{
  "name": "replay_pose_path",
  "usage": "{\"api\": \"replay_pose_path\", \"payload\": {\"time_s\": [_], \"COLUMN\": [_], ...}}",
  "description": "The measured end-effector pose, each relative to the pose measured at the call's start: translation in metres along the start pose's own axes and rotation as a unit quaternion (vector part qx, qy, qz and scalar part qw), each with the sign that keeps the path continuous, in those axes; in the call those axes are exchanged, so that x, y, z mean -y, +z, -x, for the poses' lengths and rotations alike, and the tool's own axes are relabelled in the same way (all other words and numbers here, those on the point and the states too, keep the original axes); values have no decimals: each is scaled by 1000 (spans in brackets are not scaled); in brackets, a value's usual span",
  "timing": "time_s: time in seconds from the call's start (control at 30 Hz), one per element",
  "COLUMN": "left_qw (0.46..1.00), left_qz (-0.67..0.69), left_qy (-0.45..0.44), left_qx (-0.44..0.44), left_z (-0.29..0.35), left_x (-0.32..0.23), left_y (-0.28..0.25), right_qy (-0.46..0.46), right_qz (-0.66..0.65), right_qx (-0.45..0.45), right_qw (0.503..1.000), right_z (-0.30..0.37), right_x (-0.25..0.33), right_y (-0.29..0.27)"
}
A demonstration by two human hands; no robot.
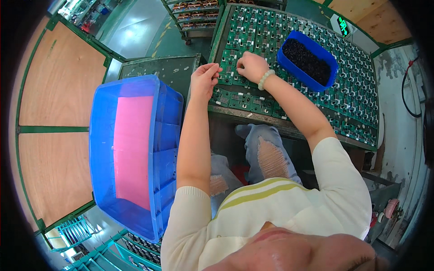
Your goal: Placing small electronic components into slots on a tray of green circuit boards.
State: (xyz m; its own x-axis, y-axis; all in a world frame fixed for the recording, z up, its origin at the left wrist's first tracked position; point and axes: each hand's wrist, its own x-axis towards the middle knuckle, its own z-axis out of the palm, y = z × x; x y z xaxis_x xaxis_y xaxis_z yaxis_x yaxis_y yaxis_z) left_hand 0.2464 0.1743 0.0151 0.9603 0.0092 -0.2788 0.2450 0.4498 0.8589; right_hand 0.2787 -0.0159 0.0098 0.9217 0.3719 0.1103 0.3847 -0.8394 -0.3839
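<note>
Green circuit boards (242, 100) lie in close rows over the workbench, many carrying small upright parts. My left hand (205, 81) is at the bench's left edge, thumb and fingertips pinched together beside the nearest boards. Whatever is in that pinch is too small to make out. My right hand (253, 67), with a pale bead bracelet (266, 79) at the wrist, is curled low over the boards a little to the right. Its fingertips are turned down and mostly hidden, so what they hold cannot be seen. A blue tray (284, 61) of small black parts (307, 61) rests on the boards right of this hand.
A large blue crate (165, 135) with a pink sheet (132, 149) inside stands left of my left forearm. Behind it is a dark green surface (158, 67). A wheeled rack (194, 20) stands beyond the bench, and a lit green display (342, 27) at its far right.
</note>
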Motion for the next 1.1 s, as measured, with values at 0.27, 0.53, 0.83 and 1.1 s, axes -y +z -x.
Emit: {"api": "replay_pose_path", "payload": {"time_s": [0.27, 0.53, 0.83, 1.1], "left_qw": [998, 864, 787, 775], "left_qz": [-58, -464, -591, -573], "left_qy": [31, 194, 177, 268], "left_qx": [-7, -42, -8, 6], "left_z": [-10, -40, -42, -41], "left_x": [3, 8, 11, 12], "left_y": [-4, -19, -10, -14], "right_qy": [-49, 214, 192, 105], "right_qz": [54, -818, -633, -449], "right_qx": [56, 39, -40, -61], "right_qw": [996, 532, 749, 885], "right_z": [-21, 1, -11, -32], "right_x": [4, -6, -2, -13], "right_y": [-5, -10, -17, -2]}}
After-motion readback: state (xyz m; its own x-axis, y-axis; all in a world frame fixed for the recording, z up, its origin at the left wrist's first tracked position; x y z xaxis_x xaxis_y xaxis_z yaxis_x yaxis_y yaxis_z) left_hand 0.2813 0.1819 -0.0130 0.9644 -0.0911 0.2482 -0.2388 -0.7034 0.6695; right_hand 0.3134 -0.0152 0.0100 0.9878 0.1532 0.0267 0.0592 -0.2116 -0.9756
